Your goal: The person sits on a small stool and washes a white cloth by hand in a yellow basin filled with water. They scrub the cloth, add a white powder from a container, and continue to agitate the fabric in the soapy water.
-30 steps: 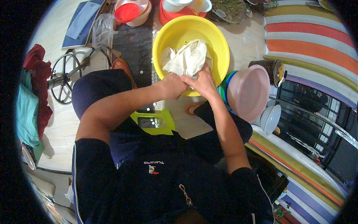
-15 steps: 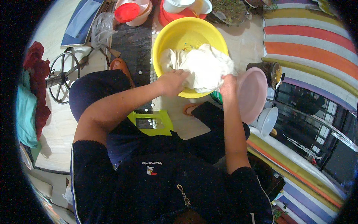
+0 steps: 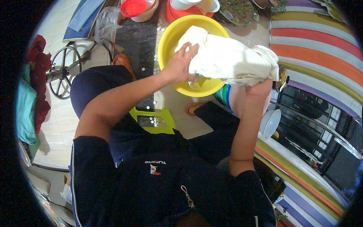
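The left hand (image 3: pixel 181 66) has its fingers spread apart, lying against the left part of a white cloth (image 3: pixel 227 55). The right hand (image 3: pixel 260 89) grips the cloth's lower right end; its fingers are hidden under the folds, so their exact hold cannot be made out. The cloth stretches between and above the two hands, bunched on the left and flatter on the right. Its left part lies over a round yellow basin (image 3: pixel 169 66), while its right part extends past the rim, beyond the basin. The cloth covers much of the basin, so most of the inside is hidden.

Just right of the basin, a green container with a blue band (image 3: pixel 222 94) shows only in part. A pink basin (image 3: pixel 239 99) is largely concealed by the cloth and the right forearm, and a brown pot (image 3: pixel 282 77) shows only an edge past the cloth. Near the pink basin is a pale blue bowl (image 3: pixel 270 124). Beyond the yellow basin, a red tub (image 3: pixel 172 16) is cut off by the picture's top edge. Nearer the body, a lime-green stool (image 3: pixel 165 120) is partly covered by dark clothing.
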Demonstrator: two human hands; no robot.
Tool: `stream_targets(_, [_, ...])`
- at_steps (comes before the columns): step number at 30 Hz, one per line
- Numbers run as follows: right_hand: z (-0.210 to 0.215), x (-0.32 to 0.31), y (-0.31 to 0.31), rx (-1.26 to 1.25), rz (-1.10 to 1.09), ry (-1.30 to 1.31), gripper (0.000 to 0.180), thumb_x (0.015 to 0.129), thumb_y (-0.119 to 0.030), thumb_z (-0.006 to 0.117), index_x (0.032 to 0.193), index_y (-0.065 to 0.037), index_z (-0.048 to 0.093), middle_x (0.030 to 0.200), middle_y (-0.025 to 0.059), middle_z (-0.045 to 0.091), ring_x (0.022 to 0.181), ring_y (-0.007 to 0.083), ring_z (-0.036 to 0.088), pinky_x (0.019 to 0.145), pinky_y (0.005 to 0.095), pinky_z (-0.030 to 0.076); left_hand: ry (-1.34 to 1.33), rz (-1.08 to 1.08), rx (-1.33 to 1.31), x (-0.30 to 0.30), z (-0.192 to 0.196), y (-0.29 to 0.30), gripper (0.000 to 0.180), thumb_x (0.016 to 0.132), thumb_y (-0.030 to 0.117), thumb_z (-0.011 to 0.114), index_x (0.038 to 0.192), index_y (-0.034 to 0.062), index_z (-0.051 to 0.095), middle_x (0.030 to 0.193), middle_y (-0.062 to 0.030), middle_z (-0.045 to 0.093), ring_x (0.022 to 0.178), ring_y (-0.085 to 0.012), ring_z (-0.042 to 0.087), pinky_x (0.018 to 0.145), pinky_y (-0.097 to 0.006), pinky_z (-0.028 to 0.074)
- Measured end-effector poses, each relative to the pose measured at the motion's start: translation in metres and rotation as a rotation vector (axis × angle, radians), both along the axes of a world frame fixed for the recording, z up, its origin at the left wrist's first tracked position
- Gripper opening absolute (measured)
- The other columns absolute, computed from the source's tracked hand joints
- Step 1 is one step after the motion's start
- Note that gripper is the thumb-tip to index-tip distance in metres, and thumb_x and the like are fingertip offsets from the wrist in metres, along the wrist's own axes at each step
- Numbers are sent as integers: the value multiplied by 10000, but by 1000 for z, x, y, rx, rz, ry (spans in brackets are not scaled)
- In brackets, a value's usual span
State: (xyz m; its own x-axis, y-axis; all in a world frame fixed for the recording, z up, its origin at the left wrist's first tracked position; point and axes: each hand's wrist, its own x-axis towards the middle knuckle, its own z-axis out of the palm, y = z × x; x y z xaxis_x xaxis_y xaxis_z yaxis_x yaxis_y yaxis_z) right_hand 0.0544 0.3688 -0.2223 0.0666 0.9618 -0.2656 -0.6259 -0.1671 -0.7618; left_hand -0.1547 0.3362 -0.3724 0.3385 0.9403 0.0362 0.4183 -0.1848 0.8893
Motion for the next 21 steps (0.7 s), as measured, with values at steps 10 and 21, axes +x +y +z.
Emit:
stream_targets(10, [-32, 12, 30, -130, -122, -285, 461, 912, -296, 276, 1276, -27, 363, 1334, 133, 357, 1244, 281, 309, 1035, 451, 243, -534, 100, -652, -19, -27, 40, 364, 735, 118, 498, 1084, 24, 536, 919, -64, 595, 815, -176, 534, 742, -289, 428])
stream_targets(21, [-81, 37, 53, -464, 153, -277, 424, 884, -258, 422, 1206, 17, 444, 1153, 179, 531, 1029, 319, 535, 901, 430, 429, -618, 471, -586, -22, -28, 50, 633, 760, 57, 567, 1333, 17, 300, 1187, -132, 508, 998, -198, 525, 859, -282, 422])
